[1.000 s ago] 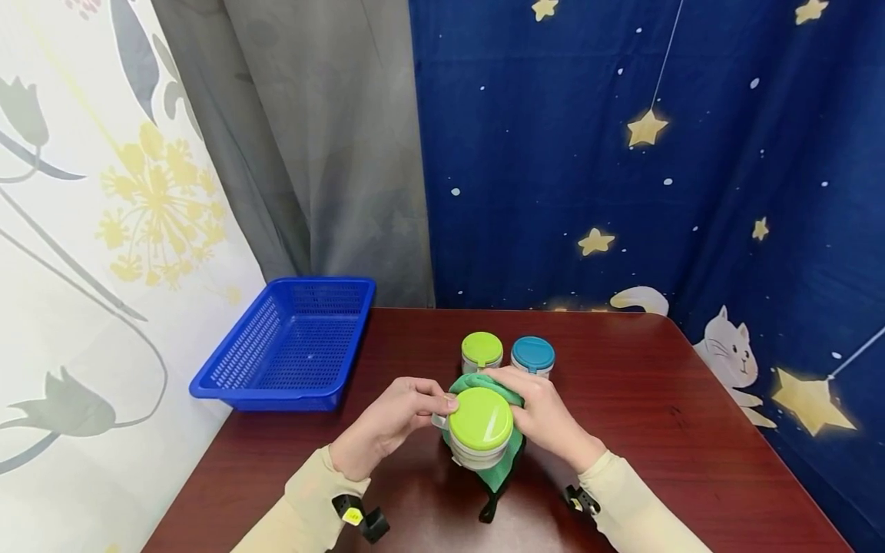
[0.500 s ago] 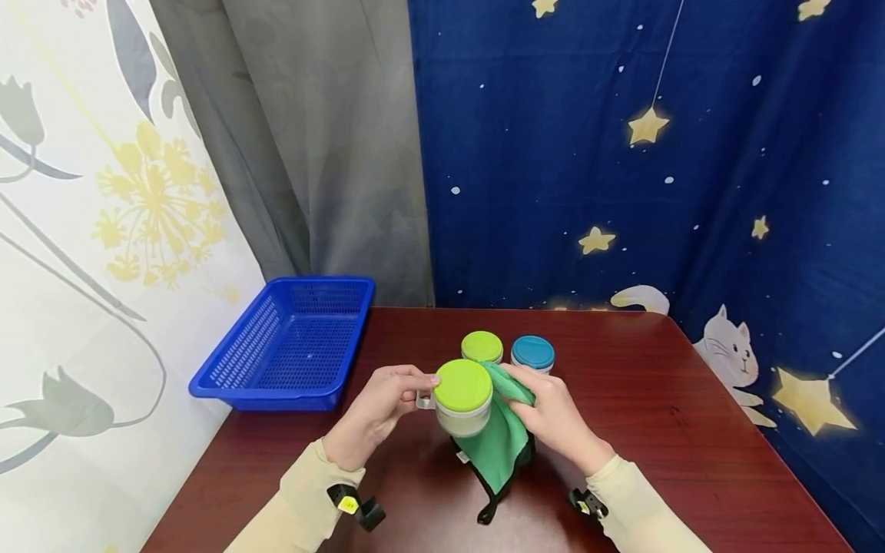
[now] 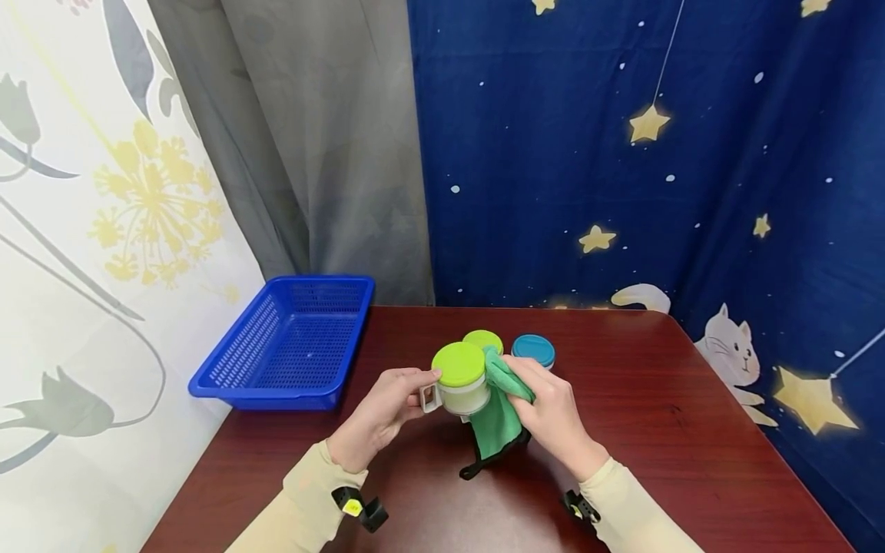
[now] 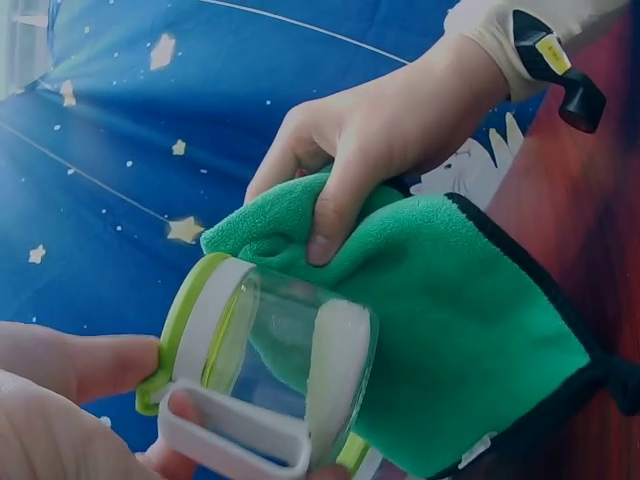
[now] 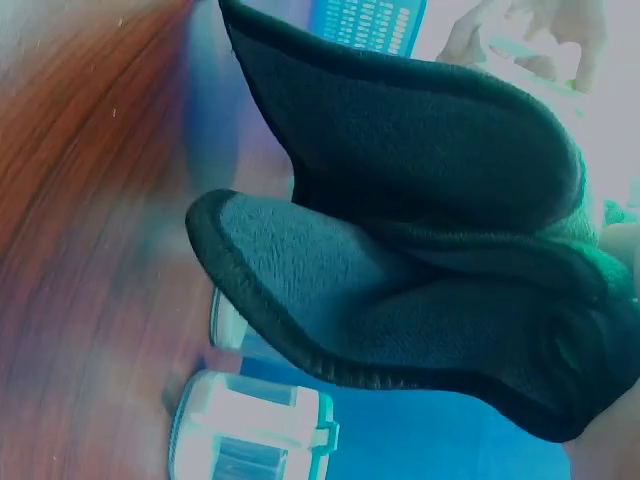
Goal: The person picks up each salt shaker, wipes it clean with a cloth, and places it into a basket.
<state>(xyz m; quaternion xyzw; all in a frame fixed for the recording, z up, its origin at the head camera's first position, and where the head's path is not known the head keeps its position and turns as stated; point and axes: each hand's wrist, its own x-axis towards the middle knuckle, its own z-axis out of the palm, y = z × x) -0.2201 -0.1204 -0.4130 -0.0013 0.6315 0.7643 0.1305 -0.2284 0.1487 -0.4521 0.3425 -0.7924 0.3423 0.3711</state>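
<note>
In the head view my left hand [image 3: 380, 415] holds a clear jar [image 3: 465, 396] with a lime-green lid and a white side handle, raised over the table. Its thumb lies at the lid's edge, and the left wrist view shows fingers around the handle [image 4: 235, 430] and white material at the jar's bottom end. My right hand [image 3: 553, 407] grips a green cloth [image 3: 499, 430] with black edging, bunched against the jar's right side. Much of the cloth hangs down below that hand. In the right wrist view the cloth's folds [image 5: 400, 150] cover most of the work.
Behind the held jar stand a second lime-lidded jar [image 3: 484, 339], partly hidden, and a blue-lidded jar [image 3: 533, 350]. A blue perforated basket [image 3: 276, 398] sits at the left back of the dark red table [image 3: 657, 430]. Curtains hang behind the table.
The held jar has moved back and slightly left, its handle now showing more. The cloth has gone from behind the jar to its right side, its lower corner shifting up and left.
</note>
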